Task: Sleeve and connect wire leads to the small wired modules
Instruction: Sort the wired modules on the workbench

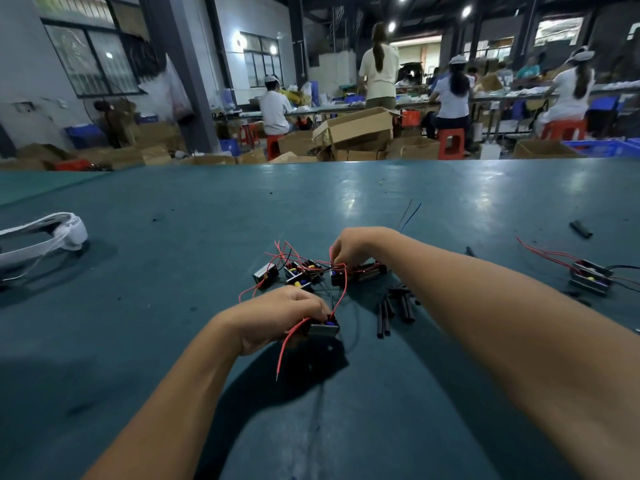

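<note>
Factory assembly hall, seen from my bench.
Beyond the far edge of my green table (207,209), capped workers (275,105) on red stools (450,142) line long benches among open cardboard cartons (356,128).

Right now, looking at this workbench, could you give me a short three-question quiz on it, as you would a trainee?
1. True or false: the left hand holds a small wired module.
2. The black sleeve tubes lie: A) under the right forearm, B) beside the white strap.
3. What colour are most wire leads in the module cluster that the right hand reaches into?

Key: 1 true; 2 A; 3 red.
</note>
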### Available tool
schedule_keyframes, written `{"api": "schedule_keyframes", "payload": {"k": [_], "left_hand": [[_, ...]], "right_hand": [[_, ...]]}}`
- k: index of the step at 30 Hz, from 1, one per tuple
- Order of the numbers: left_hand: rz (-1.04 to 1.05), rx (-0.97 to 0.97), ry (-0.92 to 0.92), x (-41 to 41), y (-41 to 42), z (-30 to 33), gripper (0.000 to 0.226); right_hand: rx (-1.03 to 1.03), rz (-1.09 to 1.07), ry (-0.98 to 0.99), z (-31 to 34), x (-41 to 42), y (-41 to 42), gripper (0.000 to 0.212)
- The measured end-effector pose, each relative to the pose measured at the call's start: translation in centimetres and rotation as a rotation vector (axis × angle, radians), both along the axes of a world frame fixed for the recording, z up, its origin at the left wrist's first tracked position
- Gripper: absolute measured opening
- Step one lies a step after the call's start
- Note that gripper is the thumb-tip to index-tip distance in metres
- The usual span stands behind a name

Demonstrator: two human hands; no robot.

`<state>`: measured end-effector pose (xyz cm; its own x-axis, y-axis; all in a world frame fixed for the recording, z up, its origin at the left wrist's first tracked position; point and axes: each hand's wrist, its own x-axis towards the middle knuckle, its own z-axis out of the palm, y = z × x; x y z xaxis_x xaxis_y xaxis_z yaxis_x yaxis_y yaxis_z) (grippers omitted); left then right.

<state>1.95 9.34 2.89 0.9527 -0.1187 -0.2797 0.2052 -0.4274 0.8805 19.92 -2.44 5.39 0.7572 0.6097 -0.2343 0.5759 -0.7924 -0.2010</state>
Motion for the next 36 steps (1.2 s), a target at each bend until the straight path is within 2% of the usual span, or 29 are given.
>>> {"api": "schedule_keyframes", "payload": {"k": [4,8,10,12,17,20,24,26,28,30,33,36], "left_hand": [[0.036,-0.011,-0.026,0.4,0.0,-0.7,0.018],[0.141,-0.129,-0.182,1.0,-0.7,-1.0,0.012],[0.248,-0.226,-0.271,1.3,-1.6,-1.1,0.009],[0.339,-0.351,-0.313,1.5,-2.6,-1.2,0.006],[0.350,-0.648,-0.381,1.4,-3.6,-0.9,0.010],[0.347,-0.539,-0.369,1.2,-3.5,-0.7,0.009],[0.206,-0.443,-0.166,0.6,-2.4,-0.3,0.013],[0.137,-0.557,-0.145,0.2,-1.3,0.2,0.012],[0.092,-0.746,-0.207,0.1,0.0,0.9,0.018],[0.058,-0.848,-0.268,0.0,0.9,1.4,0.022],[0.048,-0.820,-0.284,0.1,1.2,1.2,0.025],[0.060,-0.746,-0.238,0.3,1.2,0.7,0.024]], "right_hand": [[0.110,-0.075,-0.072,0.1,0.9,-0.4,0.025],[0.544,-0.317,-0.116,0.0,2.2,-1.9,0.015],[0.761,-0.425,-0.097,0.4,2.4,-2.4,0.013],[0.936,-0.493,-0.088,1.1,2.3,-2.7,0.019],[1.179,-0.490,-0.088,4.2,1.1,-4.0,0.015],[1.183,-0.446,-0.041,5.2,0.0,-4.9,0.008],[1.061,-0.439,0.086,4.7,-1.3,-5.7,0.020],[1.117,-0.466,0.160,4.3,-1.7,-6.2,0.019],[1.199,-0.477,0.263,4.0,-2.0,-6.6,0.019],[1.212,-0.449,0.336,3.6,-2.2,-6.8,0.018],[1.168,-0.436,0.355,2.7,-2.6,-6.1,0.018],[1.241,-0.509,0.469,1.5,-2.9,-4.8,0.020]]}}
